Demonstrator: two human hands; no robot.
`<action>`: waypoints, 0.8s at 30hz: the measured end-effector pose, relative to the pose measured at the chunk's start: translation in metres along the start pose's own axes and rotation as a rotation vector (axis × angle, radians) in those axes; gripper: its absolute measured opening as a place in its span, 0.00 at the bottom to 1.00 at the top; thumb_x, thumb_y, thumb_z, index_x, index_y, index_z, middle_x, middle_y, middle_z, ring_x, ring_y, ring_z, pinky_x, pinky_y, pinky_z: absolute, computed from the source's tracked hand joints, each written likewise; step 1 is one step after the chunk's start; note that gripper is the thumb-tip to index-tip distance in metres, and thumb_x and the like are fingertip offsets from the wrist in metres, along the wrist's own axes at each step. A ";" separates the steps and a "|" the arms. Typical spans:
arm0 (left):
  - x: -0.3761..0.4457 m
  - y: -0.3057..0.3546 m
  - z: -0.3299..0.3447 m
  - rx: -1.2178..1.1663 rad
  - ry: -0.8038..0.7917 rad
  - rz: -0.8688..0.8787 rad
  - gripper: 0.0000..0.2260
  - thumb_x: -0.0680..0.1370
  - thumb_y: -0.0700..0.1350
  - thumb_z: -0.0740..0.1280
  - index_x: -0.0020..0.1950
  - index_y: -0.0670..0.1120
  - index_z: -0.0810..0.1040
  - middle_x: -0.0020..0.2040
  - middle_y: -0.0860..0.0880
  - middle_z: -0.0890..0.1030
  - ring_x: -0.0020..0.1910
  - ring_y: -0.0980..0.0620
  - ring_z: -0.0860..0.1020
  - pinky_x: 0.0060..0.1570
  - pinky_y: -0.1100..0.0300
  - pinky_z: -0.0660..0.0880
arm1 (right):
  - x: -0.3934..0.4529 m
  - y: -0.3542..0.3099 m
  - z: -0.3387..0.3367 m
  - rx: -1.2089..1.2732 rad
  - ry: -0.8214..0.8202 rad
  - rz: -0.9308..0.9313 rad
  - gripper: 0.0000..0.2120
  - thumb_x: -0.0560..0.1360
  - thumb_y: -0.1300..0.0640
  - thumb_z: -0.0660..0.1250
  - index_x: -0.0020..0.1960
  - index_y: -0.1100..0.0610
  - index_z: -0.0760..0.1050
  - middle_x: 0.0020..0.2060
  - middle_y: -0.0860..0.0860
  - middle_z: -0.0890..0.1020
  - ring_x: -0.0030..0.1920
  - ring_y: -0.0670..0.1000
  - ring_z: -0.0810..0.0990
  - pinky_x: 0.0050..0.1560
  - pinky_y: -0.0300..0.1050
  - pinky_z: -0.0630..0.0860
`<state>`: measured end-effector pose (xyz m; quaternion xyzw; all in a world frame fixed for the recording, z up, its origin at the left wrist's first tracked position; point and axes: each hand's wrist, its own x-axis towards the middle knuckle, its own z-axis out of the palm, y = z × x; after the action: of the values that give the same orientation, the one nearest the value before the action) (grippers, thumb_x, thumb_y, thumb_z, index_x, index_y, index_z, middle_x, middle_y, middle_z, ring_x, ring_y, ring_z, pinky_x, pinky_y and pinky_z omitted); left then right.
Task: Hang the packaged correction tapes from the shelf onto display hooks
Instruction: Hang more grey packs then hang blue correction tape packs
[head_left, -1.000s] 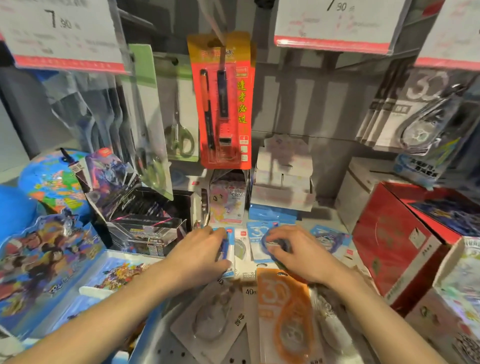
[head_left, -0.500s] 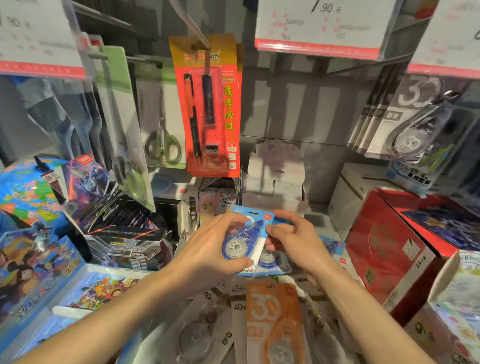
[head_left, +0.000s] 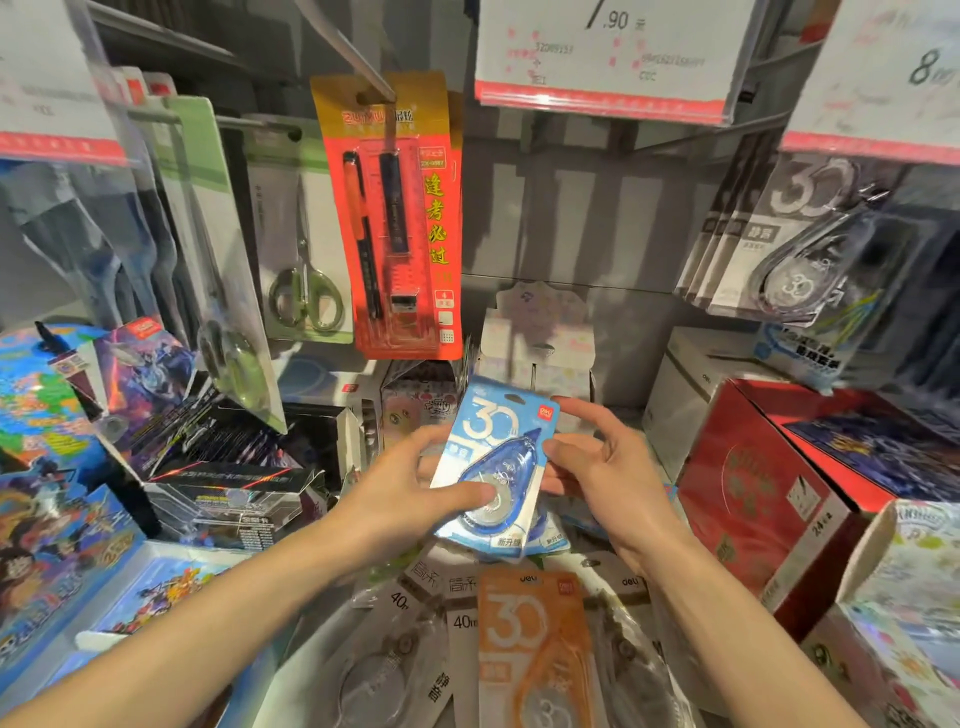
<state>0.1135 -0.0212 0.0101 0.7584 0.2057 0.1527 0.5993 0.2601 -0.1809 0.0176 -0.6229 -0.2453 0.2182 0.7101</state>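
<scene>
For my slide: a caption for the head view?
Left hand and right hand hold blue correction tapes above the shelf.

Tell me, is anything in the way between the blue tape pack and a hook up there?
Nothing visible blocks it. The blue correction tape pack is held by the left hand and right hand, below the orange pen pack hanging on its hook.
</scene>
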 end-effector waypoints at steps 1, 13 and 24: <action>0.000 -0.001 -0.002 -0.017 0.002 -0.022 0.30 0.66 0.43 0.81 0.65 0.50 0.75 0.50 0.50 0.89 0.49 0.49 0.88 0.51 0.49 0.83 | 0.003 0.003 0.000 -0.020 -0.019 0.001 0.19 0.80 0.71 0.65 0.67 0.57 0.75 0.38 0.55 0.88 0.34 0.49 0.87 0.35 0.40 0.82; -0.010 -0.022 -0.029 0.184 0.151 -0.019 0.22 0.73 0.49 0.78 0.61 0.53 0.70 0.45 0.58 0.89 0.44 0.56 0.87 0.52 0.47 0.82 | -0.002 0.043 0.011 -1.229 -0.223 -0.032 0.26 0.74 0.37 0.67 0.68 0.48 0.75 0.65 0.49 0.74 0.66 0.53 0.75 0.64 0.47 0.70; -0.013 -0.021 -0.027 0.113 0.187 -0.092 0.22 0.71 0.53 0.79 0.58 0.58 0.70 0.46 0.57 0.89 0.45 0.53 0.88 0.55 0.43 0.81 | -0.009 0.018 0.000 -0.913 0.014 -0.013 0.15 0.72 0.47 0.73 0.58 0.44 0.78 0.57 0.46 0.82 0.56 0.47 0.81 0.56 0.46 0.77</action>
<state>0.0869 -0.0006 -0.0035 0.7632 0.3034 0.1834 0.5403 0.2536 -0.1841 -0.0009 -0.8720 -0.3155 0.0789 0.3659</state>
